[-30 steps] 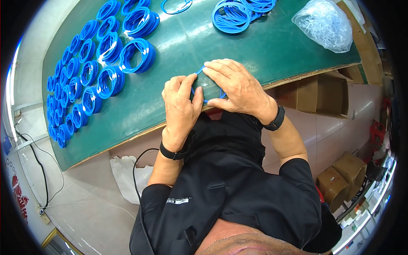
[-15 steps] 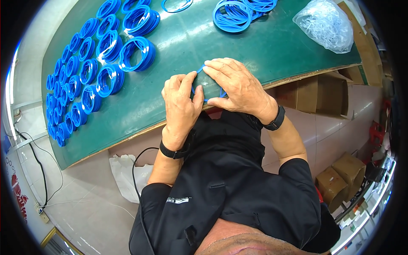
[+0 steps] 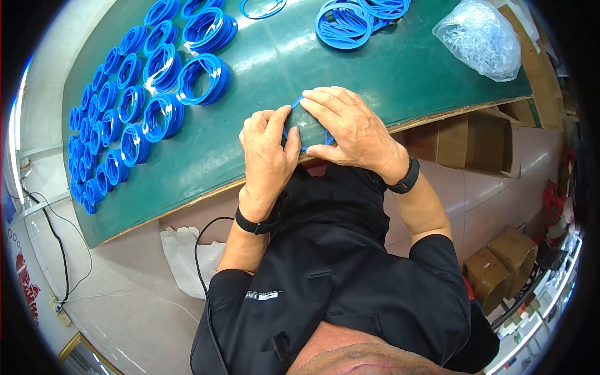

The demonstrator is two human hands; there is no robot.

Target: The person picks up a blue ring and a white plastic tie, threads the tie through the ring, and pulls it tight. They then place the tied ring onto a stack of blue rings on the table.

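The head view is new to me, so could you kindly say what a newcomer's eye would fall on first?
Most striking are the many bundles of blue rings, standing in rows across the left of the green table. Next come the left hand and right hand, holding a blue loop at the table's near edge. A translucent bag bulges at the table's far right.

We saw a green table [image 3: 269, 75] with a wooden edge [image 3: 206, 198]. On its left part we found many stacks of blue rings [image 3: 170, 76] set in rows. Toward the far side lay a thin blue ring [image 3: 261, 18], then a loose, overlapping heap of rings [image 3: 344, 26]; near the right end, a translucent bag [image 3: 480, 40].
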